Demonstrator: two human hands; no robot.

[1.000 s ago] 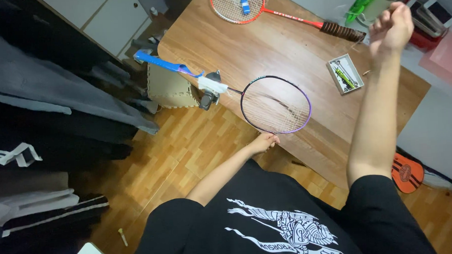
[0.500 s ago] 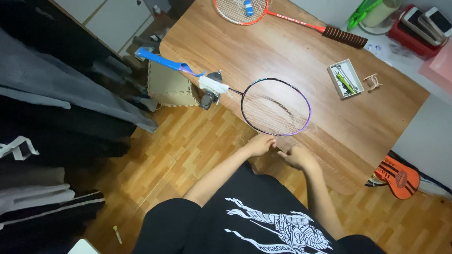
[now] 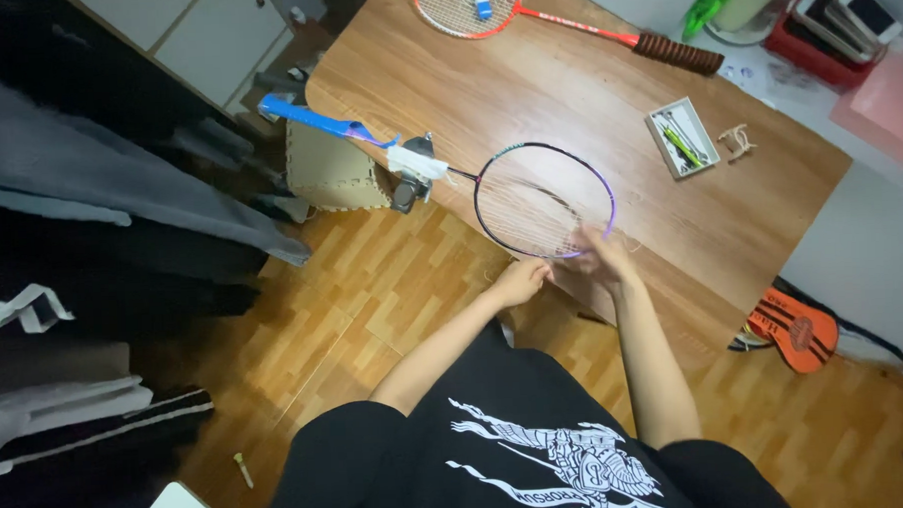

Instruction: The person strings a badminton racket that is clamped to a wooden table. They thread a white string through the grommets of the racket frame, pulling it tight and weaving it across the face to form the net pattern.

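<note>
Our left hand point(image 3: 524, 278) and right hand point(image 3: 594, 262) meet at the near rim of the purple racket point(image 3: 543, 199), lying on the counter point(image 3: 587, 109); whether our fingers pinch anything, we cannot tell. It looks light, strings delicate; we'd hold the frame.

Small open rectangular box point(image 3: 682, 137), white-rimmed, green and yellow contents, right-centre of frame on table. Two phones with pale screens point(image 3: 848, 12) atop red box point(image 3: 809, 37), upper right corner. White label-like wrap point(image 3: 415, 163) on racket shaft, centre-left.
</note>
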